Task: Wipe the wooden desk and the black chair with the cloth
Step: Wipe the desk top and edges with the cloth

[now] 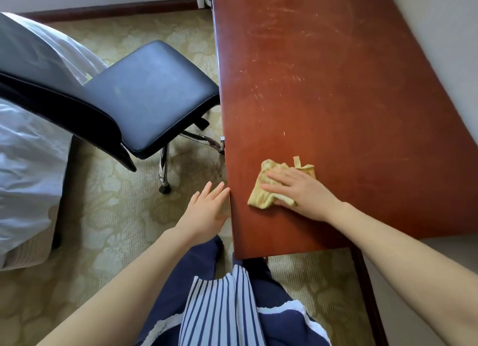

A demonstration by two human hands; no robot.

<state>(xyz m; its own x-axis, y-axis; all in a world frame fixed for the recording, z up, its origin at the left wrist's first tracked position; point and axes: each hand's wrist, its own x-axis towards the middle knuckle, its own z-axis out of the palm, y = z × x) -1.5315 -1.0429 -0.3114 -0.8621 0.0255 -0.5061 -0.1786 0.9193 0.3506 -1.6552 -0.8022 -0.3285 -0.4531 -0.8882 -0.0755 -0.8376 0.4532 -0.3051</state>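
A right hand (302, 190) presses flat, fingers straight, on a yellow cloth (269, 188) near the wooden tabletop's (336, 100) near-left corner, left hand (207, 208) open at the edge, seemingly bracing; black chair (152, 94) alongside.

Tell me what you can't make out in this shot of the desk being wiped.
All in the head view.
Cloth: part of it is hidden under the right hand.
Wooden desk: far end cut off by the top edge.
Black chair: backrest cut off by the left edge, base mostly hidden under the seat.
Left hand: contact with the desk edge cannot be told.
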